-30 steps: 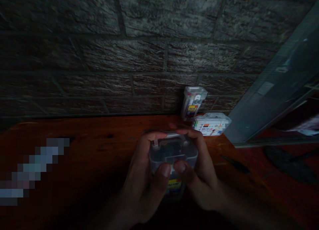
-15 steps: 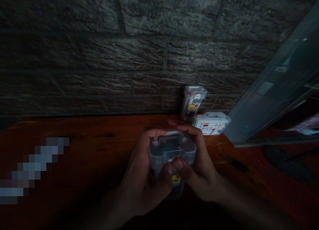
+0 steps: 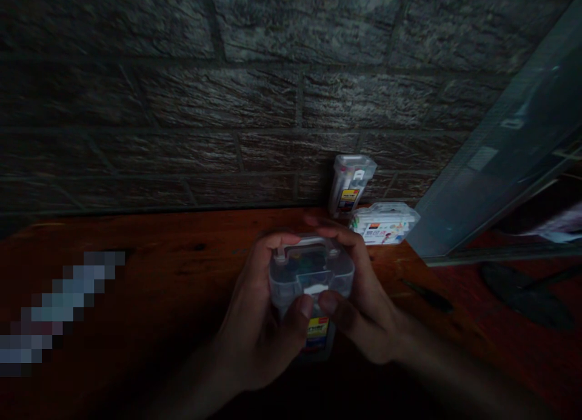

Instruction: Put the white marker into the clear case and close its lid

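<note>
A clear plastic marker case stands upright near the table's front edge, with a lid, a handle on top, a white latch in front and a yellow and blue label below. My left hand wraps its left side, fingers over the lid and thumb by the latch. On the right side my right hand grips it too, its thumb close to the latch. The lid looks closed. Dim light hides the case's contents and lower part.
A similar clear marker case stands against the brick wall. Beside it is a white-labelled carry case. A dark slim object lies on the wooden table to the right. A grey frame rises beyond the table's right end.
Both thumbs have parted a little, so the white latch and more of the label show. The view has shifted slightly; the other cases have not moved.
</note>
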The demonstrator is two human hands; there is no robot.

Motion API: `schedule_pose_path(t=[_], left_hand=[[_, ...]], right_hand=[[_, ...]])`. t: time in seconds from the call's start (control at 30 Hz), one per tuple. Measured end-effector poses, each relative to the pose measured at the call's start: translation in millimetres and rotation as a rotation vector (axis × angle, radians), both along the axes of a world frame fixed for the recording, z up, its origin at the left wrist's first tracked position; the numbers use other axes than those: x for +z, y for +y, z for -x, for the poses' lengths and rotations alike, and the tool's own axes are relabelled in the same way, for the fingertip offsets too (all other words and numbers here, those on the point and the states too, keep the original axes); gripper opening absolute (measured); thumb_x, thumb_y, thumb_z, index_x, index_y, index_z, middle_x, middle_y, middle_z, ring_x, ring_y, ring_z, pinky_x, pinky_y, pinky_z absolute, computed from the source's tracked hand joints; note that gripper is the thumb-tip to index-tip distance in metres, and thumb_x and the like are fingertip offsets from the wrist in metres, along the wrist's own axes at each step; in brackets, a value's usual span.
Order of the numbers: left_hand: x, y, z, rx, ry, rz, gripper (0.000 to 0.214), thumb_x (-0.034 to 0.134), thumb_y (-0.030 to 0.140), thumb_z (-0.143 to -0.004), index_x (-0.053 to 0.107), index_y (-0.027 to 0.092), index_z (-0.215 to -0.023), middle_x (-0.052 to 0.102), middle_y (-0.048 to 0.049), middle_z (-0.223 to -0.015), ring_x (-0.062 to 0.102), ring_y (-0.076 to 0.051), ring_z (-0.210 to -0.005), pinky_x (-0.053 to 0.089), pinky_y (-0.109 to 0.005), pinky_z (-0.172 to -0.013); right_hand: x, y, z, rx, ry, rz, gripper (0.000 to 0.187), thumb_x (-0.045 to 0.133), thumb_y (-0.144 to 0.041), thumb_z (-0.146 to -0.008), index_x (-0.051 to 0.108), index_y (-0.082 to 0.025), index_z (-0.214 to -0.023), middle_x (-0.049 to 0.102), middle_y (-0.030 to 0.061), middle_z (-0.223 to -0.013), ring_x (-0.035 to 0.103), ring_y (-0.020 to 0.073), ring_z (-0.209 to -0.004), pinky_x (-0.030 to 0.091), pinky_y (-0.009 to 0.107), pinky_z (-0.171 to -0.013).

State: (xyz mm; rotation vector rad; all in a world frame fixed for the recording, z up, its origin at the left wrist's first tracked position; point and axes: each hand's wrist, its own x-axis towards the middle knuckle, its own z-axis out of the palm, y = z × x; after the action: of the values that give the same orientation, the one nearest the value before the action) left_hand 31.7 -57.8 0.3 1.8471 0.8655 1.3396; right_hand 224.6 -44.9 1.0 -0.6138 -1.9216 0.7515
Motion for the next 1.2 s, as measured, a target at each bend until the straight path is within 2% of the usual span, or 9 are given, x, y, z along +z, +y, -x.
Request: schedule_pose_path(t=[0.1,0.23,0.33,0.5,0.6,0.73,0.87,1.03,1.2], left_hand=[[-1.0,1.5,0.1,0.006,0.024,-0.003,0.045,0.064,0.040,-0.097,0.044,0.030,-0.137,0.062,-0.0066,-0.122,0.067,-0.023,-0.100,0.058,-0.036,-0.083],[-1.3,2.3,1.3,-0.018,0.027,0.002,0.049,0.068,0.035,-0.094,0.043,0.032,-0.137,0.061,-0.0054,-0.124,0.066,-0.022,-0.103,0.058,-0.033,-0.084],[0.1,0.4,2.1,-0.028,0.029,0.030,0.054,0.071,0.032,-0.092,0.043,0.033,-0.138,0.060,-0.0053,-0.126,0.065,-0.023,-0.107,0.057,-0.035,-0.089],[3.9,-2.7,3.9,-0.070,-0.031,0.046,0.051,0.064,0.037,-0.093,0.045,0.031,-0.140,0.060,-0.0074,-0.129,0.067,-0.028,-0.110,0.057,-0.043,-0.092],[4.4,-1.5,5.0,-0.118,-0.030,0.035,0.053,0.064,0.038,-0.092,0.044,0.030,-0.141,0.061,-0.0085,-0.131,0.068,-0.028,-0.107,0.058,-0.043,-0.089],[3.0,-0.2,4.0,-0.070,0.017,0.005,0.052,0.066,0.033,-0.093,0.042,0.032,-0.139,0.061,-0.0065,-0.126,0.067,-0.024,-0.105,0.059,-0.037,-0.086],[0.8,-0.2,1.2,-0.012,0.035,-0.022,0.054,0.069,0.030,-0.090,0.042,0.032,-0.137,0.061,-0.0052,-0.123,0.066,-0.022,-0.103,0.059,-0.033,-0.083],[-0.3,-0.1,0.1,-0.003,0.027,-0.031,0.054,0.069,0.029,-0.090,0.043,0.031,-0.137,0.061,-0.0054,-0.123,0.066,-0.022,-0.103,0.059,-0.033,-0.082],[1.4,-1.4,1.8,-0.039,0.005,0.003,0.048,0.065,0.037,-0.095,0.044,0.033,-0.138,0.062,-0.0045,-0.123,0.066,-0.021,-0.101,0.059,-0.033,-0.083]], right_hand=[[1.5,1.8,-2.6,-0.006,-0.038,-0.057,0.070,0.068,-0.028,-0.094,0.031,-0.032,-0.154,0.036,0.0097,-0.164,0.035,0.0339,-0.153,0.039,0.058,-0.121],[0.3,4.0,-3.4,-0.015,-0.066,-0.092,0.075,0.072,-0.027,-0.092,0.031,-0.031,-0.155,0.036,0.0109,-0.164,0.033,0.0331,-0.154,0.035,0.057,-0.124],[-1.9,4.1,-1.0,-0.015,-0.045,-0.093,0.076,0.074,-0.025,-0.091,0.032,-0.031,-0.154,0.038,0.0114,-0.162,0.034,0.0328,-0.154,0.036,0.056,-0.124],[-3.5,1.5,2.8,-0.034,-0.012,-0.052,0.078,0.077,-0.029,-0.089,0.032,-0.034,-0.153,0.039,0.0108,-0.160,0.043,0.0333,-0.148,0.044,0.055,-0.118],[-0.3,1.4,0.9,-0.024,-0.038,-0.061,0.076,0.073,-0.031,-0.091,0.031,-0.033,-0.154,0.037,0.0108,-0.162,0.038,0.0344,-0.151,0.042,0.058,-0.119],[3.3,4.8,-3.7,0.010,-0.085,-0.100,0.078,0.069,-0.030,-0.089,0.029,-0.030,-0.156,0.033,0.0112,-0.167,0.030,0.0356,-0.156,0.037,0.062,-0.122],[0.7,8.5,-5.3,0.019,-0.095,-0.142,0.086,0.070,-0.025,-0.085,0.026,-0.029,-0.158,0.031,0.0116,-0.167,0.026,0.0348,-0.158,0.033,0.060,-0.125],[-1.2,8.2,-4.9,0.009,-0.098,-0.138,0.087,0.070,-0.023,-0.084,0.026,-0.030,-0.158,0.031,0.0104,-0.167,0.026,0.0338,-0.158,0.032,0.060,-0.126],[0.7,4.7,-2.4,0.000,-0.078,-0.123,0.081,0.069,-0.021,-0.085,0.030,-0.031,-0.155,0.035,0.0094,-0.164,0.031,0.0322,-0.155,0.035,0.057,-0.124]])
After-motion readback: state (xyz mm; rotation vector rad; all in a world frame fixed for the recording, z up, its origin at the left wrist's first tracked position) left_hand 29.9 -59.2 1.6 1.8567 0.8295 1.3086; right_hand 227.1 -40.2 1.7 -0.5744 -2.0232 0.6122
